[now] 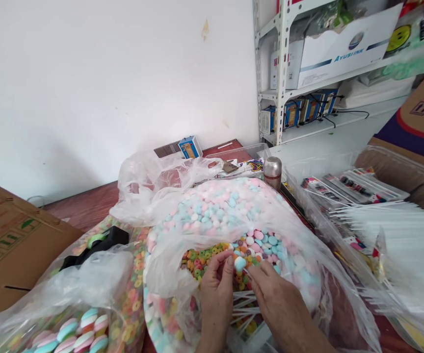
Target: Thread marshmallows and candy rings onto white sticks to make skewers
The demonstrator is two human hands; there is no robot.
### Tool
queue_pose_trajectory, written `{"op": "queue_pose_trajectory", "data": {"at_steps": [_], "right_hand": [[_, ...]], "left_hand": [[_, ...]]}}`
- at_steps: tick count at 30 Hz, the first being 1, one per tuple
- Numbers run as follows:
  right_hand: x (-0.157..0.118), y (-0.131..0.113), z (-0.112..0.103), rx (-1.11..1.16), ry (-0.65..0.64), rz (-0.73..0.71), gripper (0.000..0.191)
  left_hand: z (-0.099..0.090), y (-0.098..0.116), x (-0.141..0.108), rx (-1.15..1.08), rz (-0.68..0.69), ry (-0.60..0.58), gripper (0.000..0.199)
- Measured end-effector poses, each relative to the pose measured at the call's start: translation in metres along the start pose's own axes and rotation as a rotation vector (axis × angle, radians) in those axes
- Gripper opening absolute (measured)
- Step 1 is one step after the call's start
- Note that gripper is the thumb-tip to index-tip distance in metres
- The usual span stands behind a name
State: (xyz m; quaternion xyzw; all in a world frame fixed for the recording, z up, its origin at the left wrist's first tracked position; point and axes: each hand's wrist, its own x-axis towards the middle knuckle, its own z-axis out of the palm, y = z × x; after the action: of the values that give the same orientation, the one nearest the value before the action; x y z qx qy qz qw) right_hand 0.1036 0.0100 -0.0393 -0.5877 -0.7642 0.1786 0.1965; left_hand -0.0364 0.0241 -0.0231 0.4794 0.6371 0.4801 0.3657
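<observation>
The handled piece is pale blue; round candies mix pink, blue and white; small rings are green, orange, yellow and red; large sweets carry pink, blue and white stripes

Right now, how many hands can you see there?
2. The left hand is just left of the pale blue piece, over the plastic bag; the right hand is just right of it. No other hands show.

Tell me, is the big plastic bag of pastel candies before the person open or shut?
Open. The plastic bag has its mouth spread, leaving colorful rings and pastel candies uncovered in the opening.
</observation>
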Motion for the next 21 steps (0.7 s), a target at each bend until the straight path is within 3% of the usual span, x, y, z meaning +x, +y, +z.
{"op": "queue_pose_trajectory", "data": {"at_steps": [6, 11, 17, 21], "right_hand": [[-0.011, 0.016, 0.006, 0.200, -0.013, -0.010, 0.032], [-0.007, 0.023, 0.010, 0.168, -0.011, 0.017, 0.032], [0.015, 0.029, -0.004, 0.167, 0.007, 0.004, 0.031], [0.043, 0.050, -0.019, 0.179, 0.050, 0.046, 0.021]], "left_hand": [[0.006, 0.003, -0.006, 0.042, -0.026, -0.074, 0.030], [0.022, 0.004, -0.013, 0.022, -0.017, -0.099, 0.031], [0.032, 0.006, -0.013, 0.088, 0.065, -0.122, 0.029], [0.035, 0.007, 0.007, 0.256, 0.136, -0.165, 0.044]]}}
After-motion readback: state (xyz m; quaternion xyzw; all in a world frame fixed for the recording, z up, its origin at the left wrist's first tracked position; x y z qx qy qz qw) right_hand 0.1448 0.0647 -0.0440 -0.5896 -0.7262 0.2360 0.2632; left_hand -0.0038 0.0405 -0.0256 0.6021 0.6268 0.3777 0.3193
